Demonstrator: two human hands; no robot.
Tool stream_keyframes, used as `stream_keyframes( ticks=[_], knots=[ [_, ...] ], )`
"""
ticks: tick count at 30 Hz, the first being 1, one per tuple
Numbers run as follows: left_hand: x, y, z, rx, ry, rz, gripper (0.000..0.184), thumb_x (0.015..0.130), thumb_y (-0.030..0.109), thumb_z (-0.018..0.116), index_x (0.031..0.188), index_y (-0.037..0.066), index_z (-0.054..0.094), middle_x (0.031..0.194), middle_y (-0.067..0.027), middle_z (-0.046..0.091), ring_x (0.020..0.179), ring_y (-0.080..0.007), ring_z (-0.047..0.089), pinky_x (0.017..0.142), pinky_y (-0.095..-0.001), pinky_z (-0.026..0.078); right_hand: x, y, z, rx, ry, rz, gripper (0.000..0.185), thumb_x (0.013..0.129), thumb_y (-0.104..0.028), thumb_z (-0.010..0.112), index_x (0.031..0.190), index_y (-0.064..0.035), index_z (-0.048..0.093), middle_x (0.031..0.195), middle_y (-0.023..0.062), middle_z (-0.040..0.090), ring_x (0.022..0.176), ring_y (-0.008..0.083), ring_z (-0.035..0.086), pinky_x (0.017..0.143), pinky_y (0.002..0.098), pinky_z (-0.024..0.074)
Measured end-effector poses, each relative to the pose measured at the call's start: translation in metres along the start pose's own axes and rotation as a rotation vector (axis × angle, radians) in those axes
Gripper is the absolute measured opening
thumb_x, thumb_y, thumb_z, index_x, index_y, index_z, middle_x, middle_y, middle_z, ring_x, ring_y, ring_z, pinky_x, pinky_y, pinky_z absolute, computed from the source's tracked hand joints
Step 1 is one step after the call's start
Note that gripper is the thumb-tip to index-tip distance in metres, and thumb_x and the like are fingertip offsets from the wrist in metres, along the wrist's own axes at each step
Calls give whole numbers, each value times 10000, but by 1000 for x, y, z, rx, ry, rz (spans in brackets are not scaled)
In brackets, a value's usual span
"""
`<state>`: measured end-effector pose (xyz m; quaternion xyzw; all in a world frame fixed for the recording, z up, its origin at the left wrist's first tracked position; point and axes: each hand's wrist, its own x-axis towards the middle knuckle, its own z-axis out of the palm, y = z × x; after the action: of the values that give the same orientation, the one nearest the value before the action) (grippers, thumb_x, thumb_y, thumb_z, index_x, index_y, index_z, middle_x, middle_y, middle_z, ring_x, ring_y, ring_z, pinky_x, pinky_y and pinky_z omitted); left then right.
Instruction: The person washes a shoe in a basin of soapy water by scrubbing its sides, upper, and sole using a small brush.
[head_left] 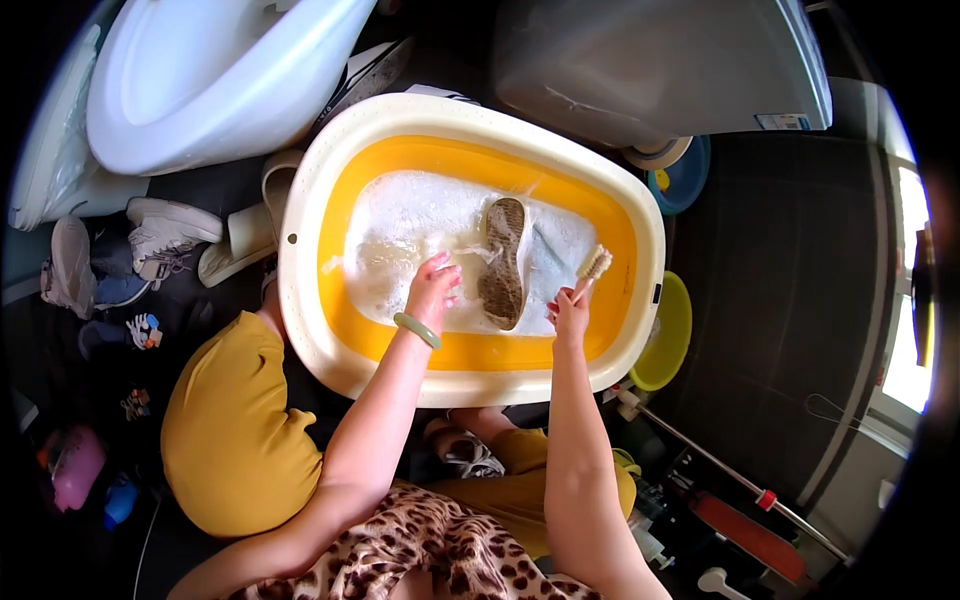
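Note:
A yellow basin with a cream rim [300, 300] holds foamy, soapy water [400, 215]. In it lies a shoe [503, 265], its dark, patterned sole facing up. My left hand [432, 288], with a pale green bangle at the wrist, is over the suds to the left of the shoe. Its fingers are apart and nothing shows in them; a streak of water runs from near them toward the shoe. On the shoe's other side, my right hand [570, 312] is closed round the handle of a scrub brush [595, 264], bristle head raised, apart from the sole.
Several shoes, among them a pale sneaker [172, 235], lie on the dark floor at left below a white washbasin [220, 80]. A grey bin-like container [650, 70] stands behind the basin. At right are a blue basin [690, 175], a green basin [672, 335] and a long pole [720, 465].

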<state>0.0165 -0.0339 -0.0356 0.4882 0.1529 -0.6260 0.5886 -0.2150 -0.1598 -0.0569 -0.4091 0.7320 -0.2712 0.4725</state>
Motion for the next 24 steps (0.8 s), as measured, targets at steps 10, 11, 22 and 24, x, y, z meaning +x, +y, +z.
stream_keyframes(
  ticks=[10,11,22,24],
  knots=[
    [1,-18,-7,56,-9,-84,466,848,204,572,1295,158,448,1132,-21,542,1021,-147,508,845,-340,389,26,13,56,-27,-330,112,146,811,-85,552,931,-166,551,818,-54,536,738,88,472,590,244,328],
    [2,-18,-6,52,-6,-90,477,849,203,570,1305,160,440,1150,-27,532,1035,-150,499,859,-343,383,27,21,62,30,-348,50,141,826,-64,537,936,-152,544,824,-40,540,770,95,490,631,228,365],
    [33,-21,-32,386,166,276,672,794,66,601,1392,23,297,1438,-143,310,1331,-231,287,1078,-330,236,-22,2,61,81,-404,55,101,887,-73,470,950,-150,483,964,32,638,831,145,637,616,243,450],
    [35,-14,-27,668,250,393,659,770,119,640,1356,22,354,1365,-166,392,1267,-275,366,1044,-349,292,-8,3,56,55,-417,38,94,887,-83,469,956,-146,481,960,40,639,803,148,642,601,241,449]
  ],
)
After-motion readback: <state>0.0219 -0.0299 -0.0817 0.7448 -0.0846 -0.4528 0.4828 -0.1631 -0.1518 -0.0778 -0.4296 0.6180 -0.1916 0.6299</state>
